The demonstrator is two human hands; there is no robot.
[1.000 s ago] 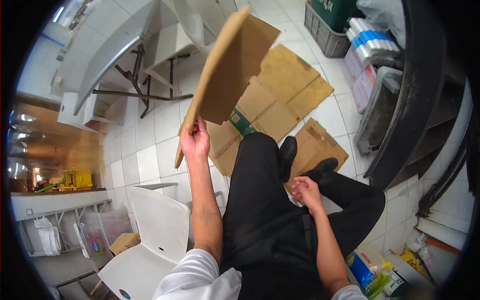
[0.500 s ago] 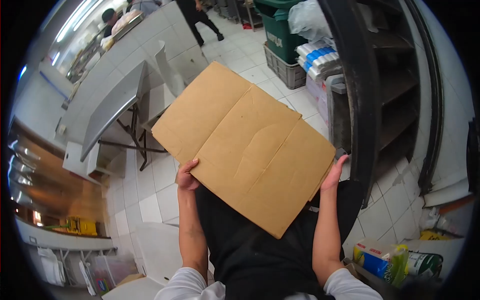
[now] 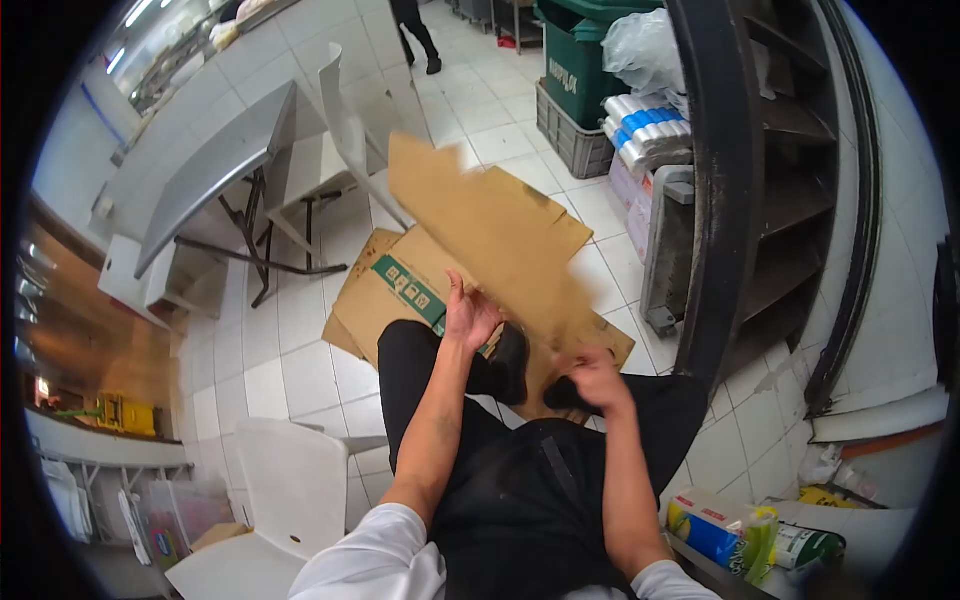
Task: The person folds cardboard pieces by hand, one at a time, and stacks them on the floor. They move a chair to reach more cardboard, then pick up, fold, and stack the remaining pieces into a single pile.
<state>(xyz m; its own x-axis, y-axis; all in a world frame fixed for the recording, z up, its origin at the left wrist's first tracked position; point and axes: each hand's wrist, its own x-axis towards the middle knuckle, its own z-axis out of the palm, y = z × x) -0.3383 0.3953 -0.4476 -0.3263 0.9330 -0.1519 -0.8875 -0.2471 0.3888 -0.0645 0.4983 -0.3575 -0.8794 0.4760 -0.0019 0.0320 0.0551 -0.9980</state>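
Observation:
A brown cardboard sheet [image 3: 480, 225], blurred by motion, hangs tilted beyond my hands, over more flattened cardboard [image 3: 415, 260] on the floor. One floor piece has a green printed label [image 3: 408, 290]. My left hand [image 3: 472, 318] is open, palm turned up and thumb raised, just on the near side of the moving sheet. Close to the sheet's lower right end is my right hand [image 3: 592, 380], smeared, its fingers stretched out to the left with nothing seen in them. My dark shoes [image 3: 510, 365] are by the cardboard, between my spread knees.
A folding table [image 3: 220, 175] and white chair [image 3: 345, 120] stand ahead left; another white chair [image 3: 290, 480] is beside me. To the right are a green bin [image 3: 575, 70] in a grey crate, plastic-wrapped rolls [image 3: 645, 130] and dark stairs [image 3: 790, 200]. A person's legs [image 3: 415, 35] show far ahead.
The cardboard sheet, held at both edges before, has moved forward and away from my hands. Both hands came inward. Flattened cardboard on the floor now shows.

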